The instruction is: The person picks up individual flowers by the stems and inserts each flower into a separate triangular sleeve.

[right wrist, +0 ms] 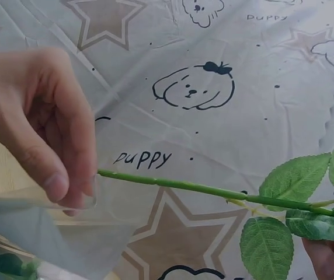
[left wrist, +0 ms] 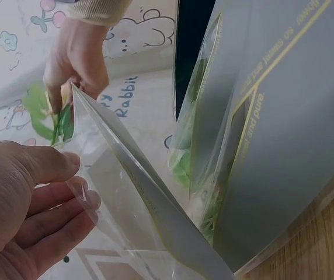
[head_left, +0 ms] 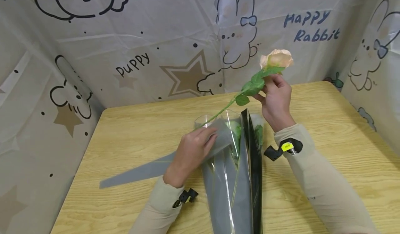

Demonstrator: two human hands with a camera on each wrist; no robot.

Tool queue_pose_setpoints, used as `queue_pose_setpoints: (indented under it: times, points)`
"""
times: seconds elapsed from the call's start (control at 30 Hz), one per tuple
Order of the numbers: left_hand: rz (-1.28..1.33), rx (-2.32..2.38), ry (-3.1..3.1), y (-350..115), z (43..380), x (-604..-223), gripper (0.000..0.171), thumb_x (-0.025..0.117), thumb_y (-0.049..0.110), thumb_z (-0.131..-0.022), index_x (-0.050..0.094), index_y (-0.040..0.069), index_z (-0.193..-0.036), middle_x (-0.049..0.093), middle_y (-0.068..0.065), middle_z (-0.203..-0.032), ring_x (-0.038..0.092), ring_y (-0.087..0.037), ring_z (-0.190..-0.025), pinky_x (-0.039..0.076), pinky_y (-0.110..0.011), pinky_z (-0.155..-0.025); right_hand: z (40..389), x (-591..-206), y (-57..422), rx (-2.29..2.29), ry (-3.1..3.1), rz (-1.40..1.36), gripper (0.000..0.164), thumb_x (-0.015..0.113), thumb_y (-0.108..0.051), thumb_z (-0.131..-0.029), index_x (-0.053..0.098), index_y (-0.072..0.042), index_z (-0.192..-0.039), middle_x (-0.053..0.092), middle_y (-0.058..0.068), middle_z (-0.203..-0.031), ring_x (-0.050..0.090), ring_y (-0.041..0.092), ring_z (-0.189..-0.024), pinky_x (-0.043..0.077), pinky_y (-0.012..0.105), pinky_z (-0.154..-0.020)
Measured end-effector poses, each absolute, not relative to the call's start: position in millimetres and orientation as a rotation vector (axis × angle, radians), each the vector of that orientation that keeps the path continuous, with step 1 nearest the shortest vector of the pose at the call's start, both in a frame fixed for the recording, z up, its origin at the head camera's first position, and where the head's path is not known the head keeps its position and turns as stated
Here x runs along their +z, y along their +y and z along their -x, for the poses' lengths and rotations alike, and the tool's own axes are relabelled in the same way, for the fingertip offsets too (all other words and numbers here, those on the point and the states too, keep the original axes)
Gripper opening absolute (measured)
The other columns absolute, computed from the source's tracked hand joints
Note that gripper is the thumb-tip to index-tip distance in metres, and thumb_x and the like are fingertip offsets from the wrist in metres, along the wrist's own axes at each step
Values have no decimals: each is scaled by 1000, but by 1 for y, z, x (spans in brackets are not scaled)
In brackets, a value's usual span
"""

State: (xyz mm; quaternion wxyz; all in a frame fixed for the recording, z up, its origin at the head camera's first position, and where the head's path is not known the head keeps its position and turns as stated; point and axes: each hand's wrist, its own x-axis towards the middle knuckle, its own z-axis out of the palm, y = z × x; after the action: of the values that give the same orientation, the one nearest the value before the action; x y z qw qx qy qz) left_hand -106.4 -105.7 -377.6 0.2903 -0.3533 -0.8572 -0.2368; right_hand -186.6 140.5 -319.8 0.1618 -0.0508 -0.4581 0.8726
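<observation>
My right hand (head_left: 277, 102) pinches a peach artificial rose (head_left: 276, 59) just below its bloom, holding it above the table. The green stem (head_left: 225, 108) slants down to the left, and its lower end is at the fingers of my left hand (head_left: 191, 153). Between thumb and fingers, my left hand pinches the edge of a clear and grey flower sleeve (left wrist: 111, 192), whose grey tapered part (head_left: 137, 171) stretches left over the table. Beside that hand lie grey wrapped flower sleeves (head_left: 223, 189) with green leaves (head_left: 235, 133) showing through the plastic.
A black sleeve (head_left: 257, 182) lies along the right side of the grey ones. Underneath is a wood-grain table (head_left: 337, 130). Cloth (head_left: 175, 25) printed with cartoon animals and stars hangs behind it and at both sides.
</observation>
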Motion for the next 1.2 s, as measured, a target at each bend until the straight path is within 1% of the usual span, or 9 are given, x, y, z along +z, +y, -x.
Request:
queue_pose_setpoints:
  times: [0.13,0.27,0.47,0.63,0.7,0.83,0.93,1.07,1.2]
  points:
    - [932,-639,-2290,-105,106,-379,14,76,10,-93,76,4,-106,81,-9,-96,79,-20,-86,65,-29,-76,176,-321,147,2475,-1256,113,21,71,-21,-98,71,-3,-110,70,4,-94,73,13,-73,66,31,-64]
    - [933,-638,-2305,-103,106,-379,14,75,9,-94,76,4,-106,81,-8,-96,79,-20,-85,65,-28,-75,168,-321,157,2450,-1187,84,26,73,-22,-96,70,-3,-113,71,5,-94,74,15,-74,66,32,-64]
    - [932,-629,-2306,-101,106,-381,13,76,10,-94,77,4,-106,81,-8,-95,79,-19,-83,65,-28,-74,157,-325,173,2480,-1016,132,24,72,-18,-97,71,0,-114,72,8,-91,76,19,-73,66,34,-61]
    - [931,-646,-2297,-101,106,-382,14,77,10,-93,76,3,-105,80,-8,-93,78,-18,-78,64,-27,-69,154,-327,183,2489,-951,144,25,74,-14,-96,71,2,-114,74,10,-90,77,21,-75,66,36,-65]
    - [930,-649,-2300,-102,107,-382,14,76,9,-93,76,3,-105,80,-9,-93,77,-18,-77,64,-27,-69,154,-326,187,2470,-936,132,25,74,-13,-96,71,4,-114,73,11,-91,78,21,-75,66,36,-66]
    - [921,-635,-2303,-104,107,-381,14,76,9,-93,76,3,-106,81,-10,-95,79,-20,-79,65,-27,-73,154,-323,196,2424,-918,122,21,71,-7,-97,71,6,-114,73,11,-91,77,21,-73,66,36,-65]
    - [911,-624,-2299,-106,108,-380,15,76,9,-93,76,2,-106,81,-11,-96,80,-23,-84,65,-29,-77,154,-319,201,2421,-903,128,19,70,-4,-97,70,5,-114,73,11,-90,76,22,-72,67,37,-66]
    - [905,-635,-2307,-108,110,-380,15,76,9,-93,76,2,-107,81,-12,-98,80,-26,-91,65,-32,-85,153,-317,207,2407,-878,140,17,70,-3,-96,71,4,-112,74,11,-89,75,22,-71,67,37,-65]
    - [891,-654,-2309,-108,110,-381,16,75,8,-94,76,0,-108,81,-14,-100,80,-28,-95,65,-33,-86,152,-317,211,2375,-883,136,14,71,-2,-95,70,4,-107,73,11,-88,74,22,-69,66,36,-62]
